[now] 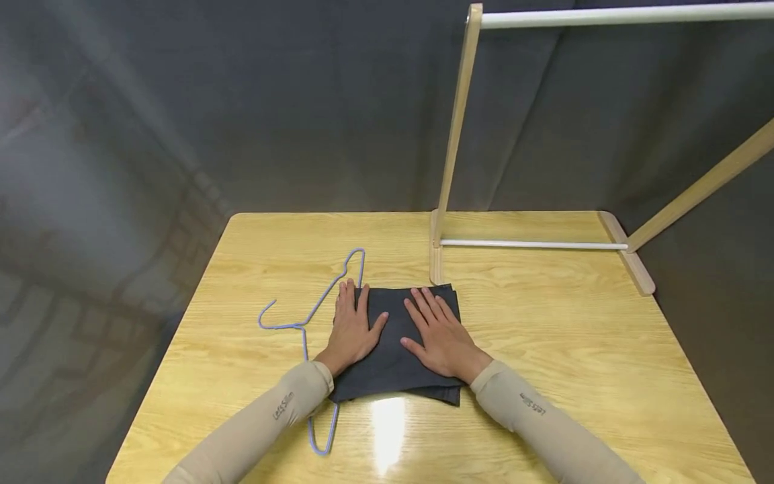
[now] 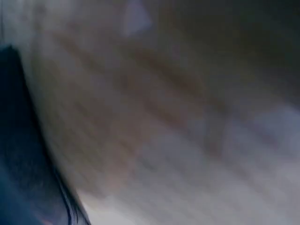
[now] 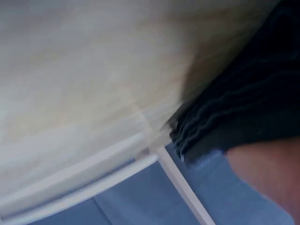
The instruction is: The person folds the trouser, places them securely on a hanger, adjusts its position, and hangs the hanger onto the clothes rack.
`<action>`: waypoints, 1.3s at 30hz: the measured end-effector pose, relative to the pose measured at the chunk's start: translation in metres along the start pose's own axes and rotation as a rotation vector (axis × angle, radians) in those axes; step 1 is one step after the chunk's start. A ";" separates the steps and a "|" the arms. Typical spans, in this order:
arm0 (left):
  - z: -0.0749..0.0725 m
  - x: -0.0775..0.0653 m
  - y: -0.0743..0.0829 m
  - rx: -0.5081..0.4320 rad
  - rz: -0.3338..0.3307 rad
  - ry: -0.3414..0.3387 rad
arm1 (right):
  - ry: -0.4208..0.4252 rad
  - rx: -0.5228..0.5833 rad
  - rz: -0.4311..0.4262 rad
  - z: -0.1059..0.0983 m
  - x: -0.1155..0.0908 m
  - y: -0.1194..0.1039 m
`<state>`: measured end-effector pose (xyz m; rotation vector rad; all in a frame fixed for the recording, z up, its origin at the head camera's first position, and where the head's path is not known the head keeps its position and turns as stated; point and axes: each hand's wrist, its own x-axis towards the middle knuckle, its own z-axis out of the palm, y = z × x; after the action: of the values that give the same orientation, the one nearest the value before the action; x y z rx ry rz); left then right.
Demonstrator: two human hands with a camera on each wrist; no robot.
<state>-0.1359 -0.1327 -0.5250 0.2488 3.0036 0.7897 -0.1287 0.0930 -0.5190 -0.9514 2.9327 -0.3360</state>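
Note:
A folded dark cloth garment [image 1: 393,373] lies on the wooden table; its exact kind cannot be told. My left hand [image 1: 353,333] rests on its left part with the fingers straight and the thumb spread. On the right part my right hand [image 1: 443,339] lies flat, fingers extended away from me. A blue-violet wire hanger [image 1: 299,326] passes partly beneath the garment's left side, its hook pointing left. The left wrist view is blurred, with dark fabric [image 2: 21,140] along its left edge. Layered folds of the garment [image 3: 253,98] show in the right wrist view.
A wooden rack [image 1: 456,134] with a white top bar [image 1: 605,15] and a white lower bar [image 1: 532,244] stands at the table's back right. Dark grey curtains [image 1: 302,121] hang behind the table [image 1: 562,336].

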 end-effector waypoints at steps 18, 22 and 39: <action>-0.063 0.007 -0.099 -0.017 -0.171 0.044 | -0.024 0.057 0.064 0.002 -0.005 0.001; -0.064 0.004 -0.100 -0.050 -0.153 0.047 | -0.008 0.071 0.084 0.002 -0.006 0.002; -0.057 -0.019 -0.090 0.057 -0.045 0.164 | 0.020 0.105 0.096 0.004 -0.005 0.001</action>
<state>-0.1343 -0.2408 -0.5202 0.1226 3.1756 0.7577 -0.1252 0.0961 -0.5235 -0.7960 2.9319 -0.4917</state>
